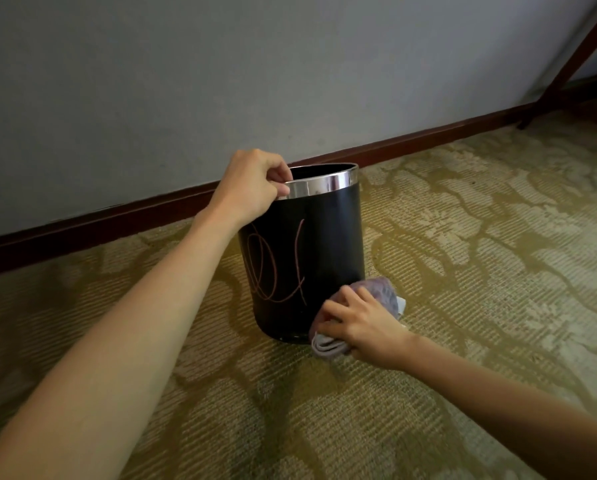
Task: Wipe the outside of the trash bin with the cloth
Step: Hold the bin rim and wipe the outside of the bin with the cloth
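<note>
A black cylindrical trash bin (328, 244) with a shiny metal rim stands upright on the carpet near the wall. Pinkish scribble lines (279, 268) mark its front side. My left hand (252, 187) grips the metal rim at its left edge. My right hand (363, 323) is closed on a crumpled greyish-purple cloth (382, 291), which lies on the carpet against the bin's lower right side.
Patterned green-beige carpet (480, 271) covers the floor. A grey wall (221, 81) with a dark red-brown baseboard (428, 138) runs just behind the bin. A dark wooden furniture leg (574, 60) slants down at the top right.
</note>
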Demonstrator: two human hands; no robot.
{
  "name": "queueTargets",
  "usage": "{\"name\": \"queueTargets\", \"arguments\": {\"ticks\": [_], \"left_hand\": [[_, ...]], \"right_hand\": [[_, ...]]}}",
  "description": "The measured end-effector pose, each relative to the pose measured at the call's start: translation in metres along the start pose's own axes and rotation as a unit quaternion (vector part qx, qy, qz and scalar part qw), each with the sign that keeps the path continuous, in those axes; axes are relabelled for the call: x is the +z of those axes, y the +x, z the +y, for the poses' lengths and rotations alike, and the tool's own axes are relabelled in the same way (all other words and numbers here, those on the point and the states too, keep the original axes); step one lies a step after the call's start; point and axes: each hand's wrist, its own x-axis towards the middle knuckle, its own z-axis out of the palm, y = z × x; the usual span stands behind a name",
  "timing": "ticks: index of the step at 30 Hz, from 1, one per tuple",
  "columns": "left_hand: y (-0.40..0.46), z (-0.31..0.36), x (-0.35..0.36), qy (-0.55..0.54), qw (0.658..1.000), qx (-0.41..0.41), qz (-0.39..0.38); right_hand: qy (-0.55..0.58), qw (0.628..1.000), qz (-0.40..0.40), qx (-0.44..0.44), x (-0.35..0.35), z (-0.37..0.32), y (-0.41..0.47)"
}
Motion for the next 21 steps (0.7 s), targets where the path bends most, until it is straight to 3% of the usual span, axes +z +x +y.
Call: {"name": "queueTargets", "arguments": {"ticks": [3,7,11,14,18,21], "left_hand": [[0.001,0.001,0.002,0.012,1.0,-0.001,0.011],[0.006,0.002,0.005,0.02,1.0,-0.002,0.011],[0.008,0.005,0.009,0.032,0.999,0.001,0.017],[0.009,0.006,0.01,0.029,0.999,0.001,0.017],[0.007,0.008,0.009,0.02,1.0,-0.003,0.008],[0.005,0.014,0.014,0.021,1.0,0.016,0.002]], "right_hand": [[0.043,0.995,0.065,0.057,-0.022,0.013,0.014],[0.084,0.957,0.228,0.157,-0.058,0.036,0.05],[0.055,0.938,0.277,0.202,-0.056,0.04,0.064],[0.036,0.964,0.225,0.14,-0.026,0.028,0.046],[-0.03,0.996,0.079,-0.002,0.016,0.0,0.001],[-0.012,0.999,0.029,0.003,0.021,0.001,-0.007]]}}
